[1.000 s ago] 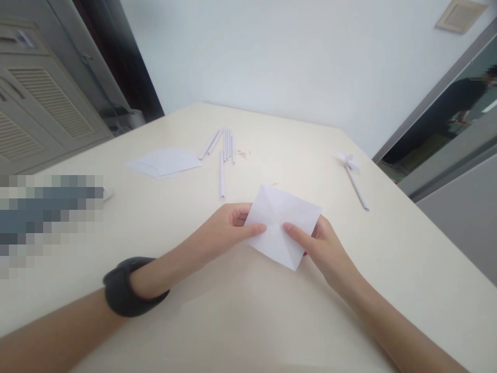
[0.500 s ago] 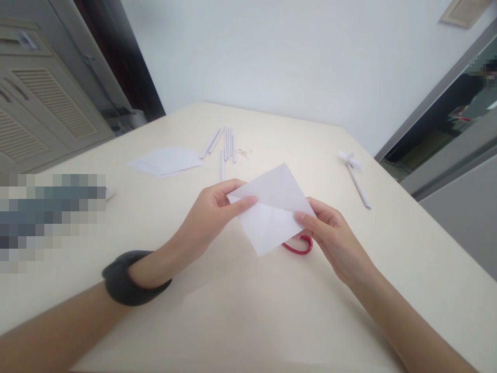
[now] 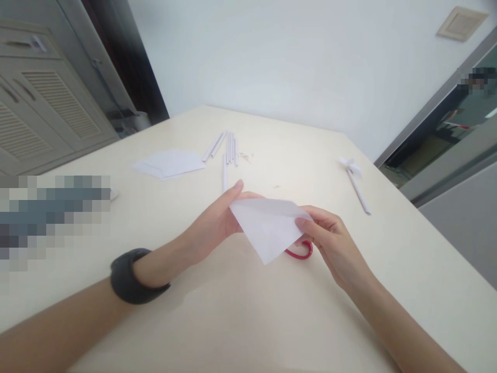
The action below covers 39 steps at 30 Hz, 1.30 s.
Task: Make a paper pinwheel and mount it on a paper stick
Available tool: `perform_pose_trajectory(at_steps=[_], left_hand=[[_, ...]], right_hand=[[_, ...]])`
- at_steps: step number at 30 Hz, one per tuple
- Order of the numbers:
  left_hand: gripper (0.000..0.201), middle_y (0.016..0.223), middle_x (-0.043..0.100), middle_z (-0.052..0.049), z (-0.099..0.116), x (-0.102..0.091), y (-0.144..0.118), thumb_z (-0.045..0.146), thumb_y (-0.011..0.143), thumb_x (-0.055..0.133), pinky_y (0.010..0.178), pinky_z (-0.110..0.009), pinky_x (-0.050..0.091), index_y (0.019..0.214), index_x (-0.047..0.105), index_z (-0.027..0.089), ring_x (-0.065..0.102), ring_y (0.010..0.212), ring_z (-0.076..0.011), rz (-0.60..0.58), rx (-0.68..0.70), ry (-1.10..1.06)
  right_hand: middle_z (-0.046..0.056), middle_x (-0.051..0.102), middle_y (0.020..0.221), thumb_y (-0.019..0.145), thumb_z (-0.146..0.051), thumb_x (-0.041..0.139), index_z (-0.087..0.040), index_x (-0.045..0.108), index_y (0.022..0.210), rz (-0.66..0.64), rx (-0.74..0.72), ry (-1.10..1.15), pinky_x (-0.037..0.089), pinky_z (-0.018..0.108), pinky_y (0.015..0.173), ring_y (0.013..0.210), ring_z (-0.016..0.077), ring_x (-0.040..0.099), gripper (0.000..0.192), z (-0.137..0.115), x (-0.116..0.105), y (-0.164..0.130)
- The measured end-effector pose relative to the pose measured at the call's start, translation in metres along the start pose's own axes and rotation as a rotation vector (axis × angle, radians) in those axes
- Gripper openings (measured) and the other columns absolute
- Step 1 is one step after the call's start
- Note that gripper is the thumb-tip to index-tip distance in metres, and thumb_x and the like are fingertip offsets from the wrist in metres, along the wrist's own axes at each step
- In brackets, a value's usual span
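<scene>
Both hands pinch a folded white paper (image 3: 267, 228) just above the surface (image 3: 248, 311): left hand (image 3: 215, 220) on its left corner, right hand (image 3: 330, 243) on its right. Red scissors (image 3: 301, 252) lie beneath. Far off lie paper sheets (image 3: 169, 163), rolled tubes (image 3: 227, 150) and, right, a pinwheel (image 3: 355, 178).

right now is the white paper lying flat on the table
No, both the left hand and right hand hold the folded paper above the table.

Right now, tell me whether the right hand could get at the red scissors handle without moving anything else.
Probably yes. The right hand sits just beside the red handle, which peeks out under the folded paper both hands hold; only that paper overhangs it.
</scene>
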<state>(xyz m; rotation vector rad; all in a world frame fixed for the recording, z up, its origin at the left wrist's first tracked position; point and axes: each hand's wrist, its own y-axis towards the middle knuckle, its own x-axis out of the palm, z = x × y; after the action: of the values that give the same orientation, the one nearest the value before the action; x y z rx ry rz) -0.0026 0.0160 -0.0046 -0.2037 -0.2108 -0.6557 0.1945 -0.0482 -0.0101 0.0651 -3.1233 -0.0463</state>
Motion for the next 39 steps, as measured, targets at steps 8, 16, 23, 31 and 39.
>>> perform_pose_trajectory(at_steps=[8, 16, 23, 31, 39], left_hand=[[0.024, 0.087, 0.063, -0.004, 0.005, 0.002, 0.001, 0.036, 0.084, 0.049, 0.072, -0.026, 0.046, 0.089, 0.067, 0.02, 0.056, 0.082, -0.0192, 0.016, 0.06, 0.136], [0.015, 0.096, 0.063, -0.002, 0.004, 0.002, -0.001, 0.025, 0.079, 0.055, 0.076, -0.027, 0.042, 0.089, 0.066, 0.022, 0.057, 0.089, -0.0188, 0.075, 0.092, 0.321], [0.018, 0.091, 0.063, -0.003, 0.007, 0.006, -0.003, 0.029, 0.082, 0.054, 0.074, -0.027, 0.042, 0.094, 0.063, 0.02, 0.057, 0.083, -0.0175, 0.086, 0.073, 0.322], [0.023, 0.095, 0.065, -0.006, -0.009, 0.006, 0.001, 0.03, 0.081, 0.056, 0.073, -0.03, 0.048, 0.101, 0.06, 0.019, 0.059, 0.088, -0.0203, 0.007, 0.109, 0.062], [0.033, 0.106, 0.067, -0.009, -0.005, 0.008, 0.0, 0.029, 0.077, 0.062, 0.071, -0.032, 0.048, 0.108, 0.063, 0.018, 0.061, 0.089, -0.0222, 0.019, -0.012, 0.276]], right_hand=[[0.002, 0.065, 0.086, 0.078, -0.009, 0.043, -0.022, 0.071, 0.083, 0.048, -0.039, -0.112, 0.044, 0.025, 0.065, 0.075, 0.0142, 0.053, 0.032, -0.007, 0.006, -0.003], [0.0, 0.057, 0.075, 0.085, -0.03, 0.048, -0.021, 0.063, 0.08, 0.11, -0.001, -0.175, 0.039, 0.027, 0.065, 0.07, 0.0149, 0.05, 0.018, -0.008, 0.006, -0.003], [0.0, 0.058, 0.084, 0.081, -0.026, 0.055, -0.021, 0.056, 0.084, 0.104, 0.101, -0.224, 0.036, 0.024, 0.057, 0.065, 0.0122, 0.051, 0.006, -0.005, 0.005, -0.001], [-0.002, 0.055, 0.077, 0.08, -0.023, 0.057, -0.021, 0.055, 0.08, 0.272, -0.079, -0.144, 0.036, 0.023, 0.055, 0.062, 0.0107, 0.047, 0.003, -0.004, 0.009, -0.001], [-0.001, 0.057, 0.079, 0.083, -0.025, 0.056, -0.022, 0.054, 0.089, 0.192, -0.076, -0.132, 0.041, 0.024, 0.06, 0.071, 0.0133, 0.054, 0.008, 0.002, 0.005, -0.001]])
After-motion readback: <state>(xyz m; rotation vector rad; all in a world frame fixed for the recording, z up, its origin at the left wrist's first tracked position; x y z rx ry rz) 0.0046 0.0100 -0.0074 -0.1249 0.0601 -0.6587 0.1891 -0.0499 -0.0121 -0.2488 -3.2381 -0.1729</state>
